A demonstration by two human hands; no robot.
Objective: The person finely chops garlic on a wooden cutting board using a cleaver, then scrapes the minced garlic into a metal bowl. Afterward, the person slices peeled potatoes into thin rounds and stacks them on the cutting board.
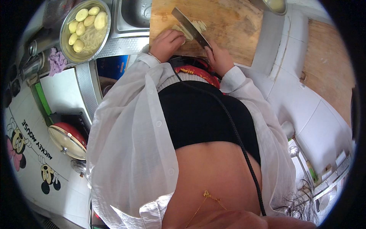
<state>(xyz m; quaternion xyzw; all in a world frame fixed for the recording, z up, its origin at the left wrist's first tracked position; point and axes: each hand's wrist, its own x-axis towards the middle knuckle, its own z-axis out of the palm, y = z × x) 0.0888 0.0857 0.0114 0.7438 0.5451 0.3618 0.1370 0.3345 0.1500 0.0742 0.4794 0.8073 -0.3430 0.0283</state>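
Observation:
My right hand [220, 57] is closed around the handle of a kitchen cleaver [191, 27], whose blade slants up to the left over a wooden cutting board [234, 25]. Left of the blade, my left hand [168, 43] rests on pale potato slices [186, 33], fingers bent and close together. Just right of the blade lie thin potato strips [200, 25]. A metal bowl [106, 37] at the upper left holds peeled potatoes [100, 20] and more strips [93, 40] in liquid.
A steel sink [134, 14] lies between bowl and board. A purple cloth [57, 61] sits below the bowl. At the top right, the edge of another metal bowl [281, 10] shows. A red pan with a glass lid [67, 140] is at the lower left.

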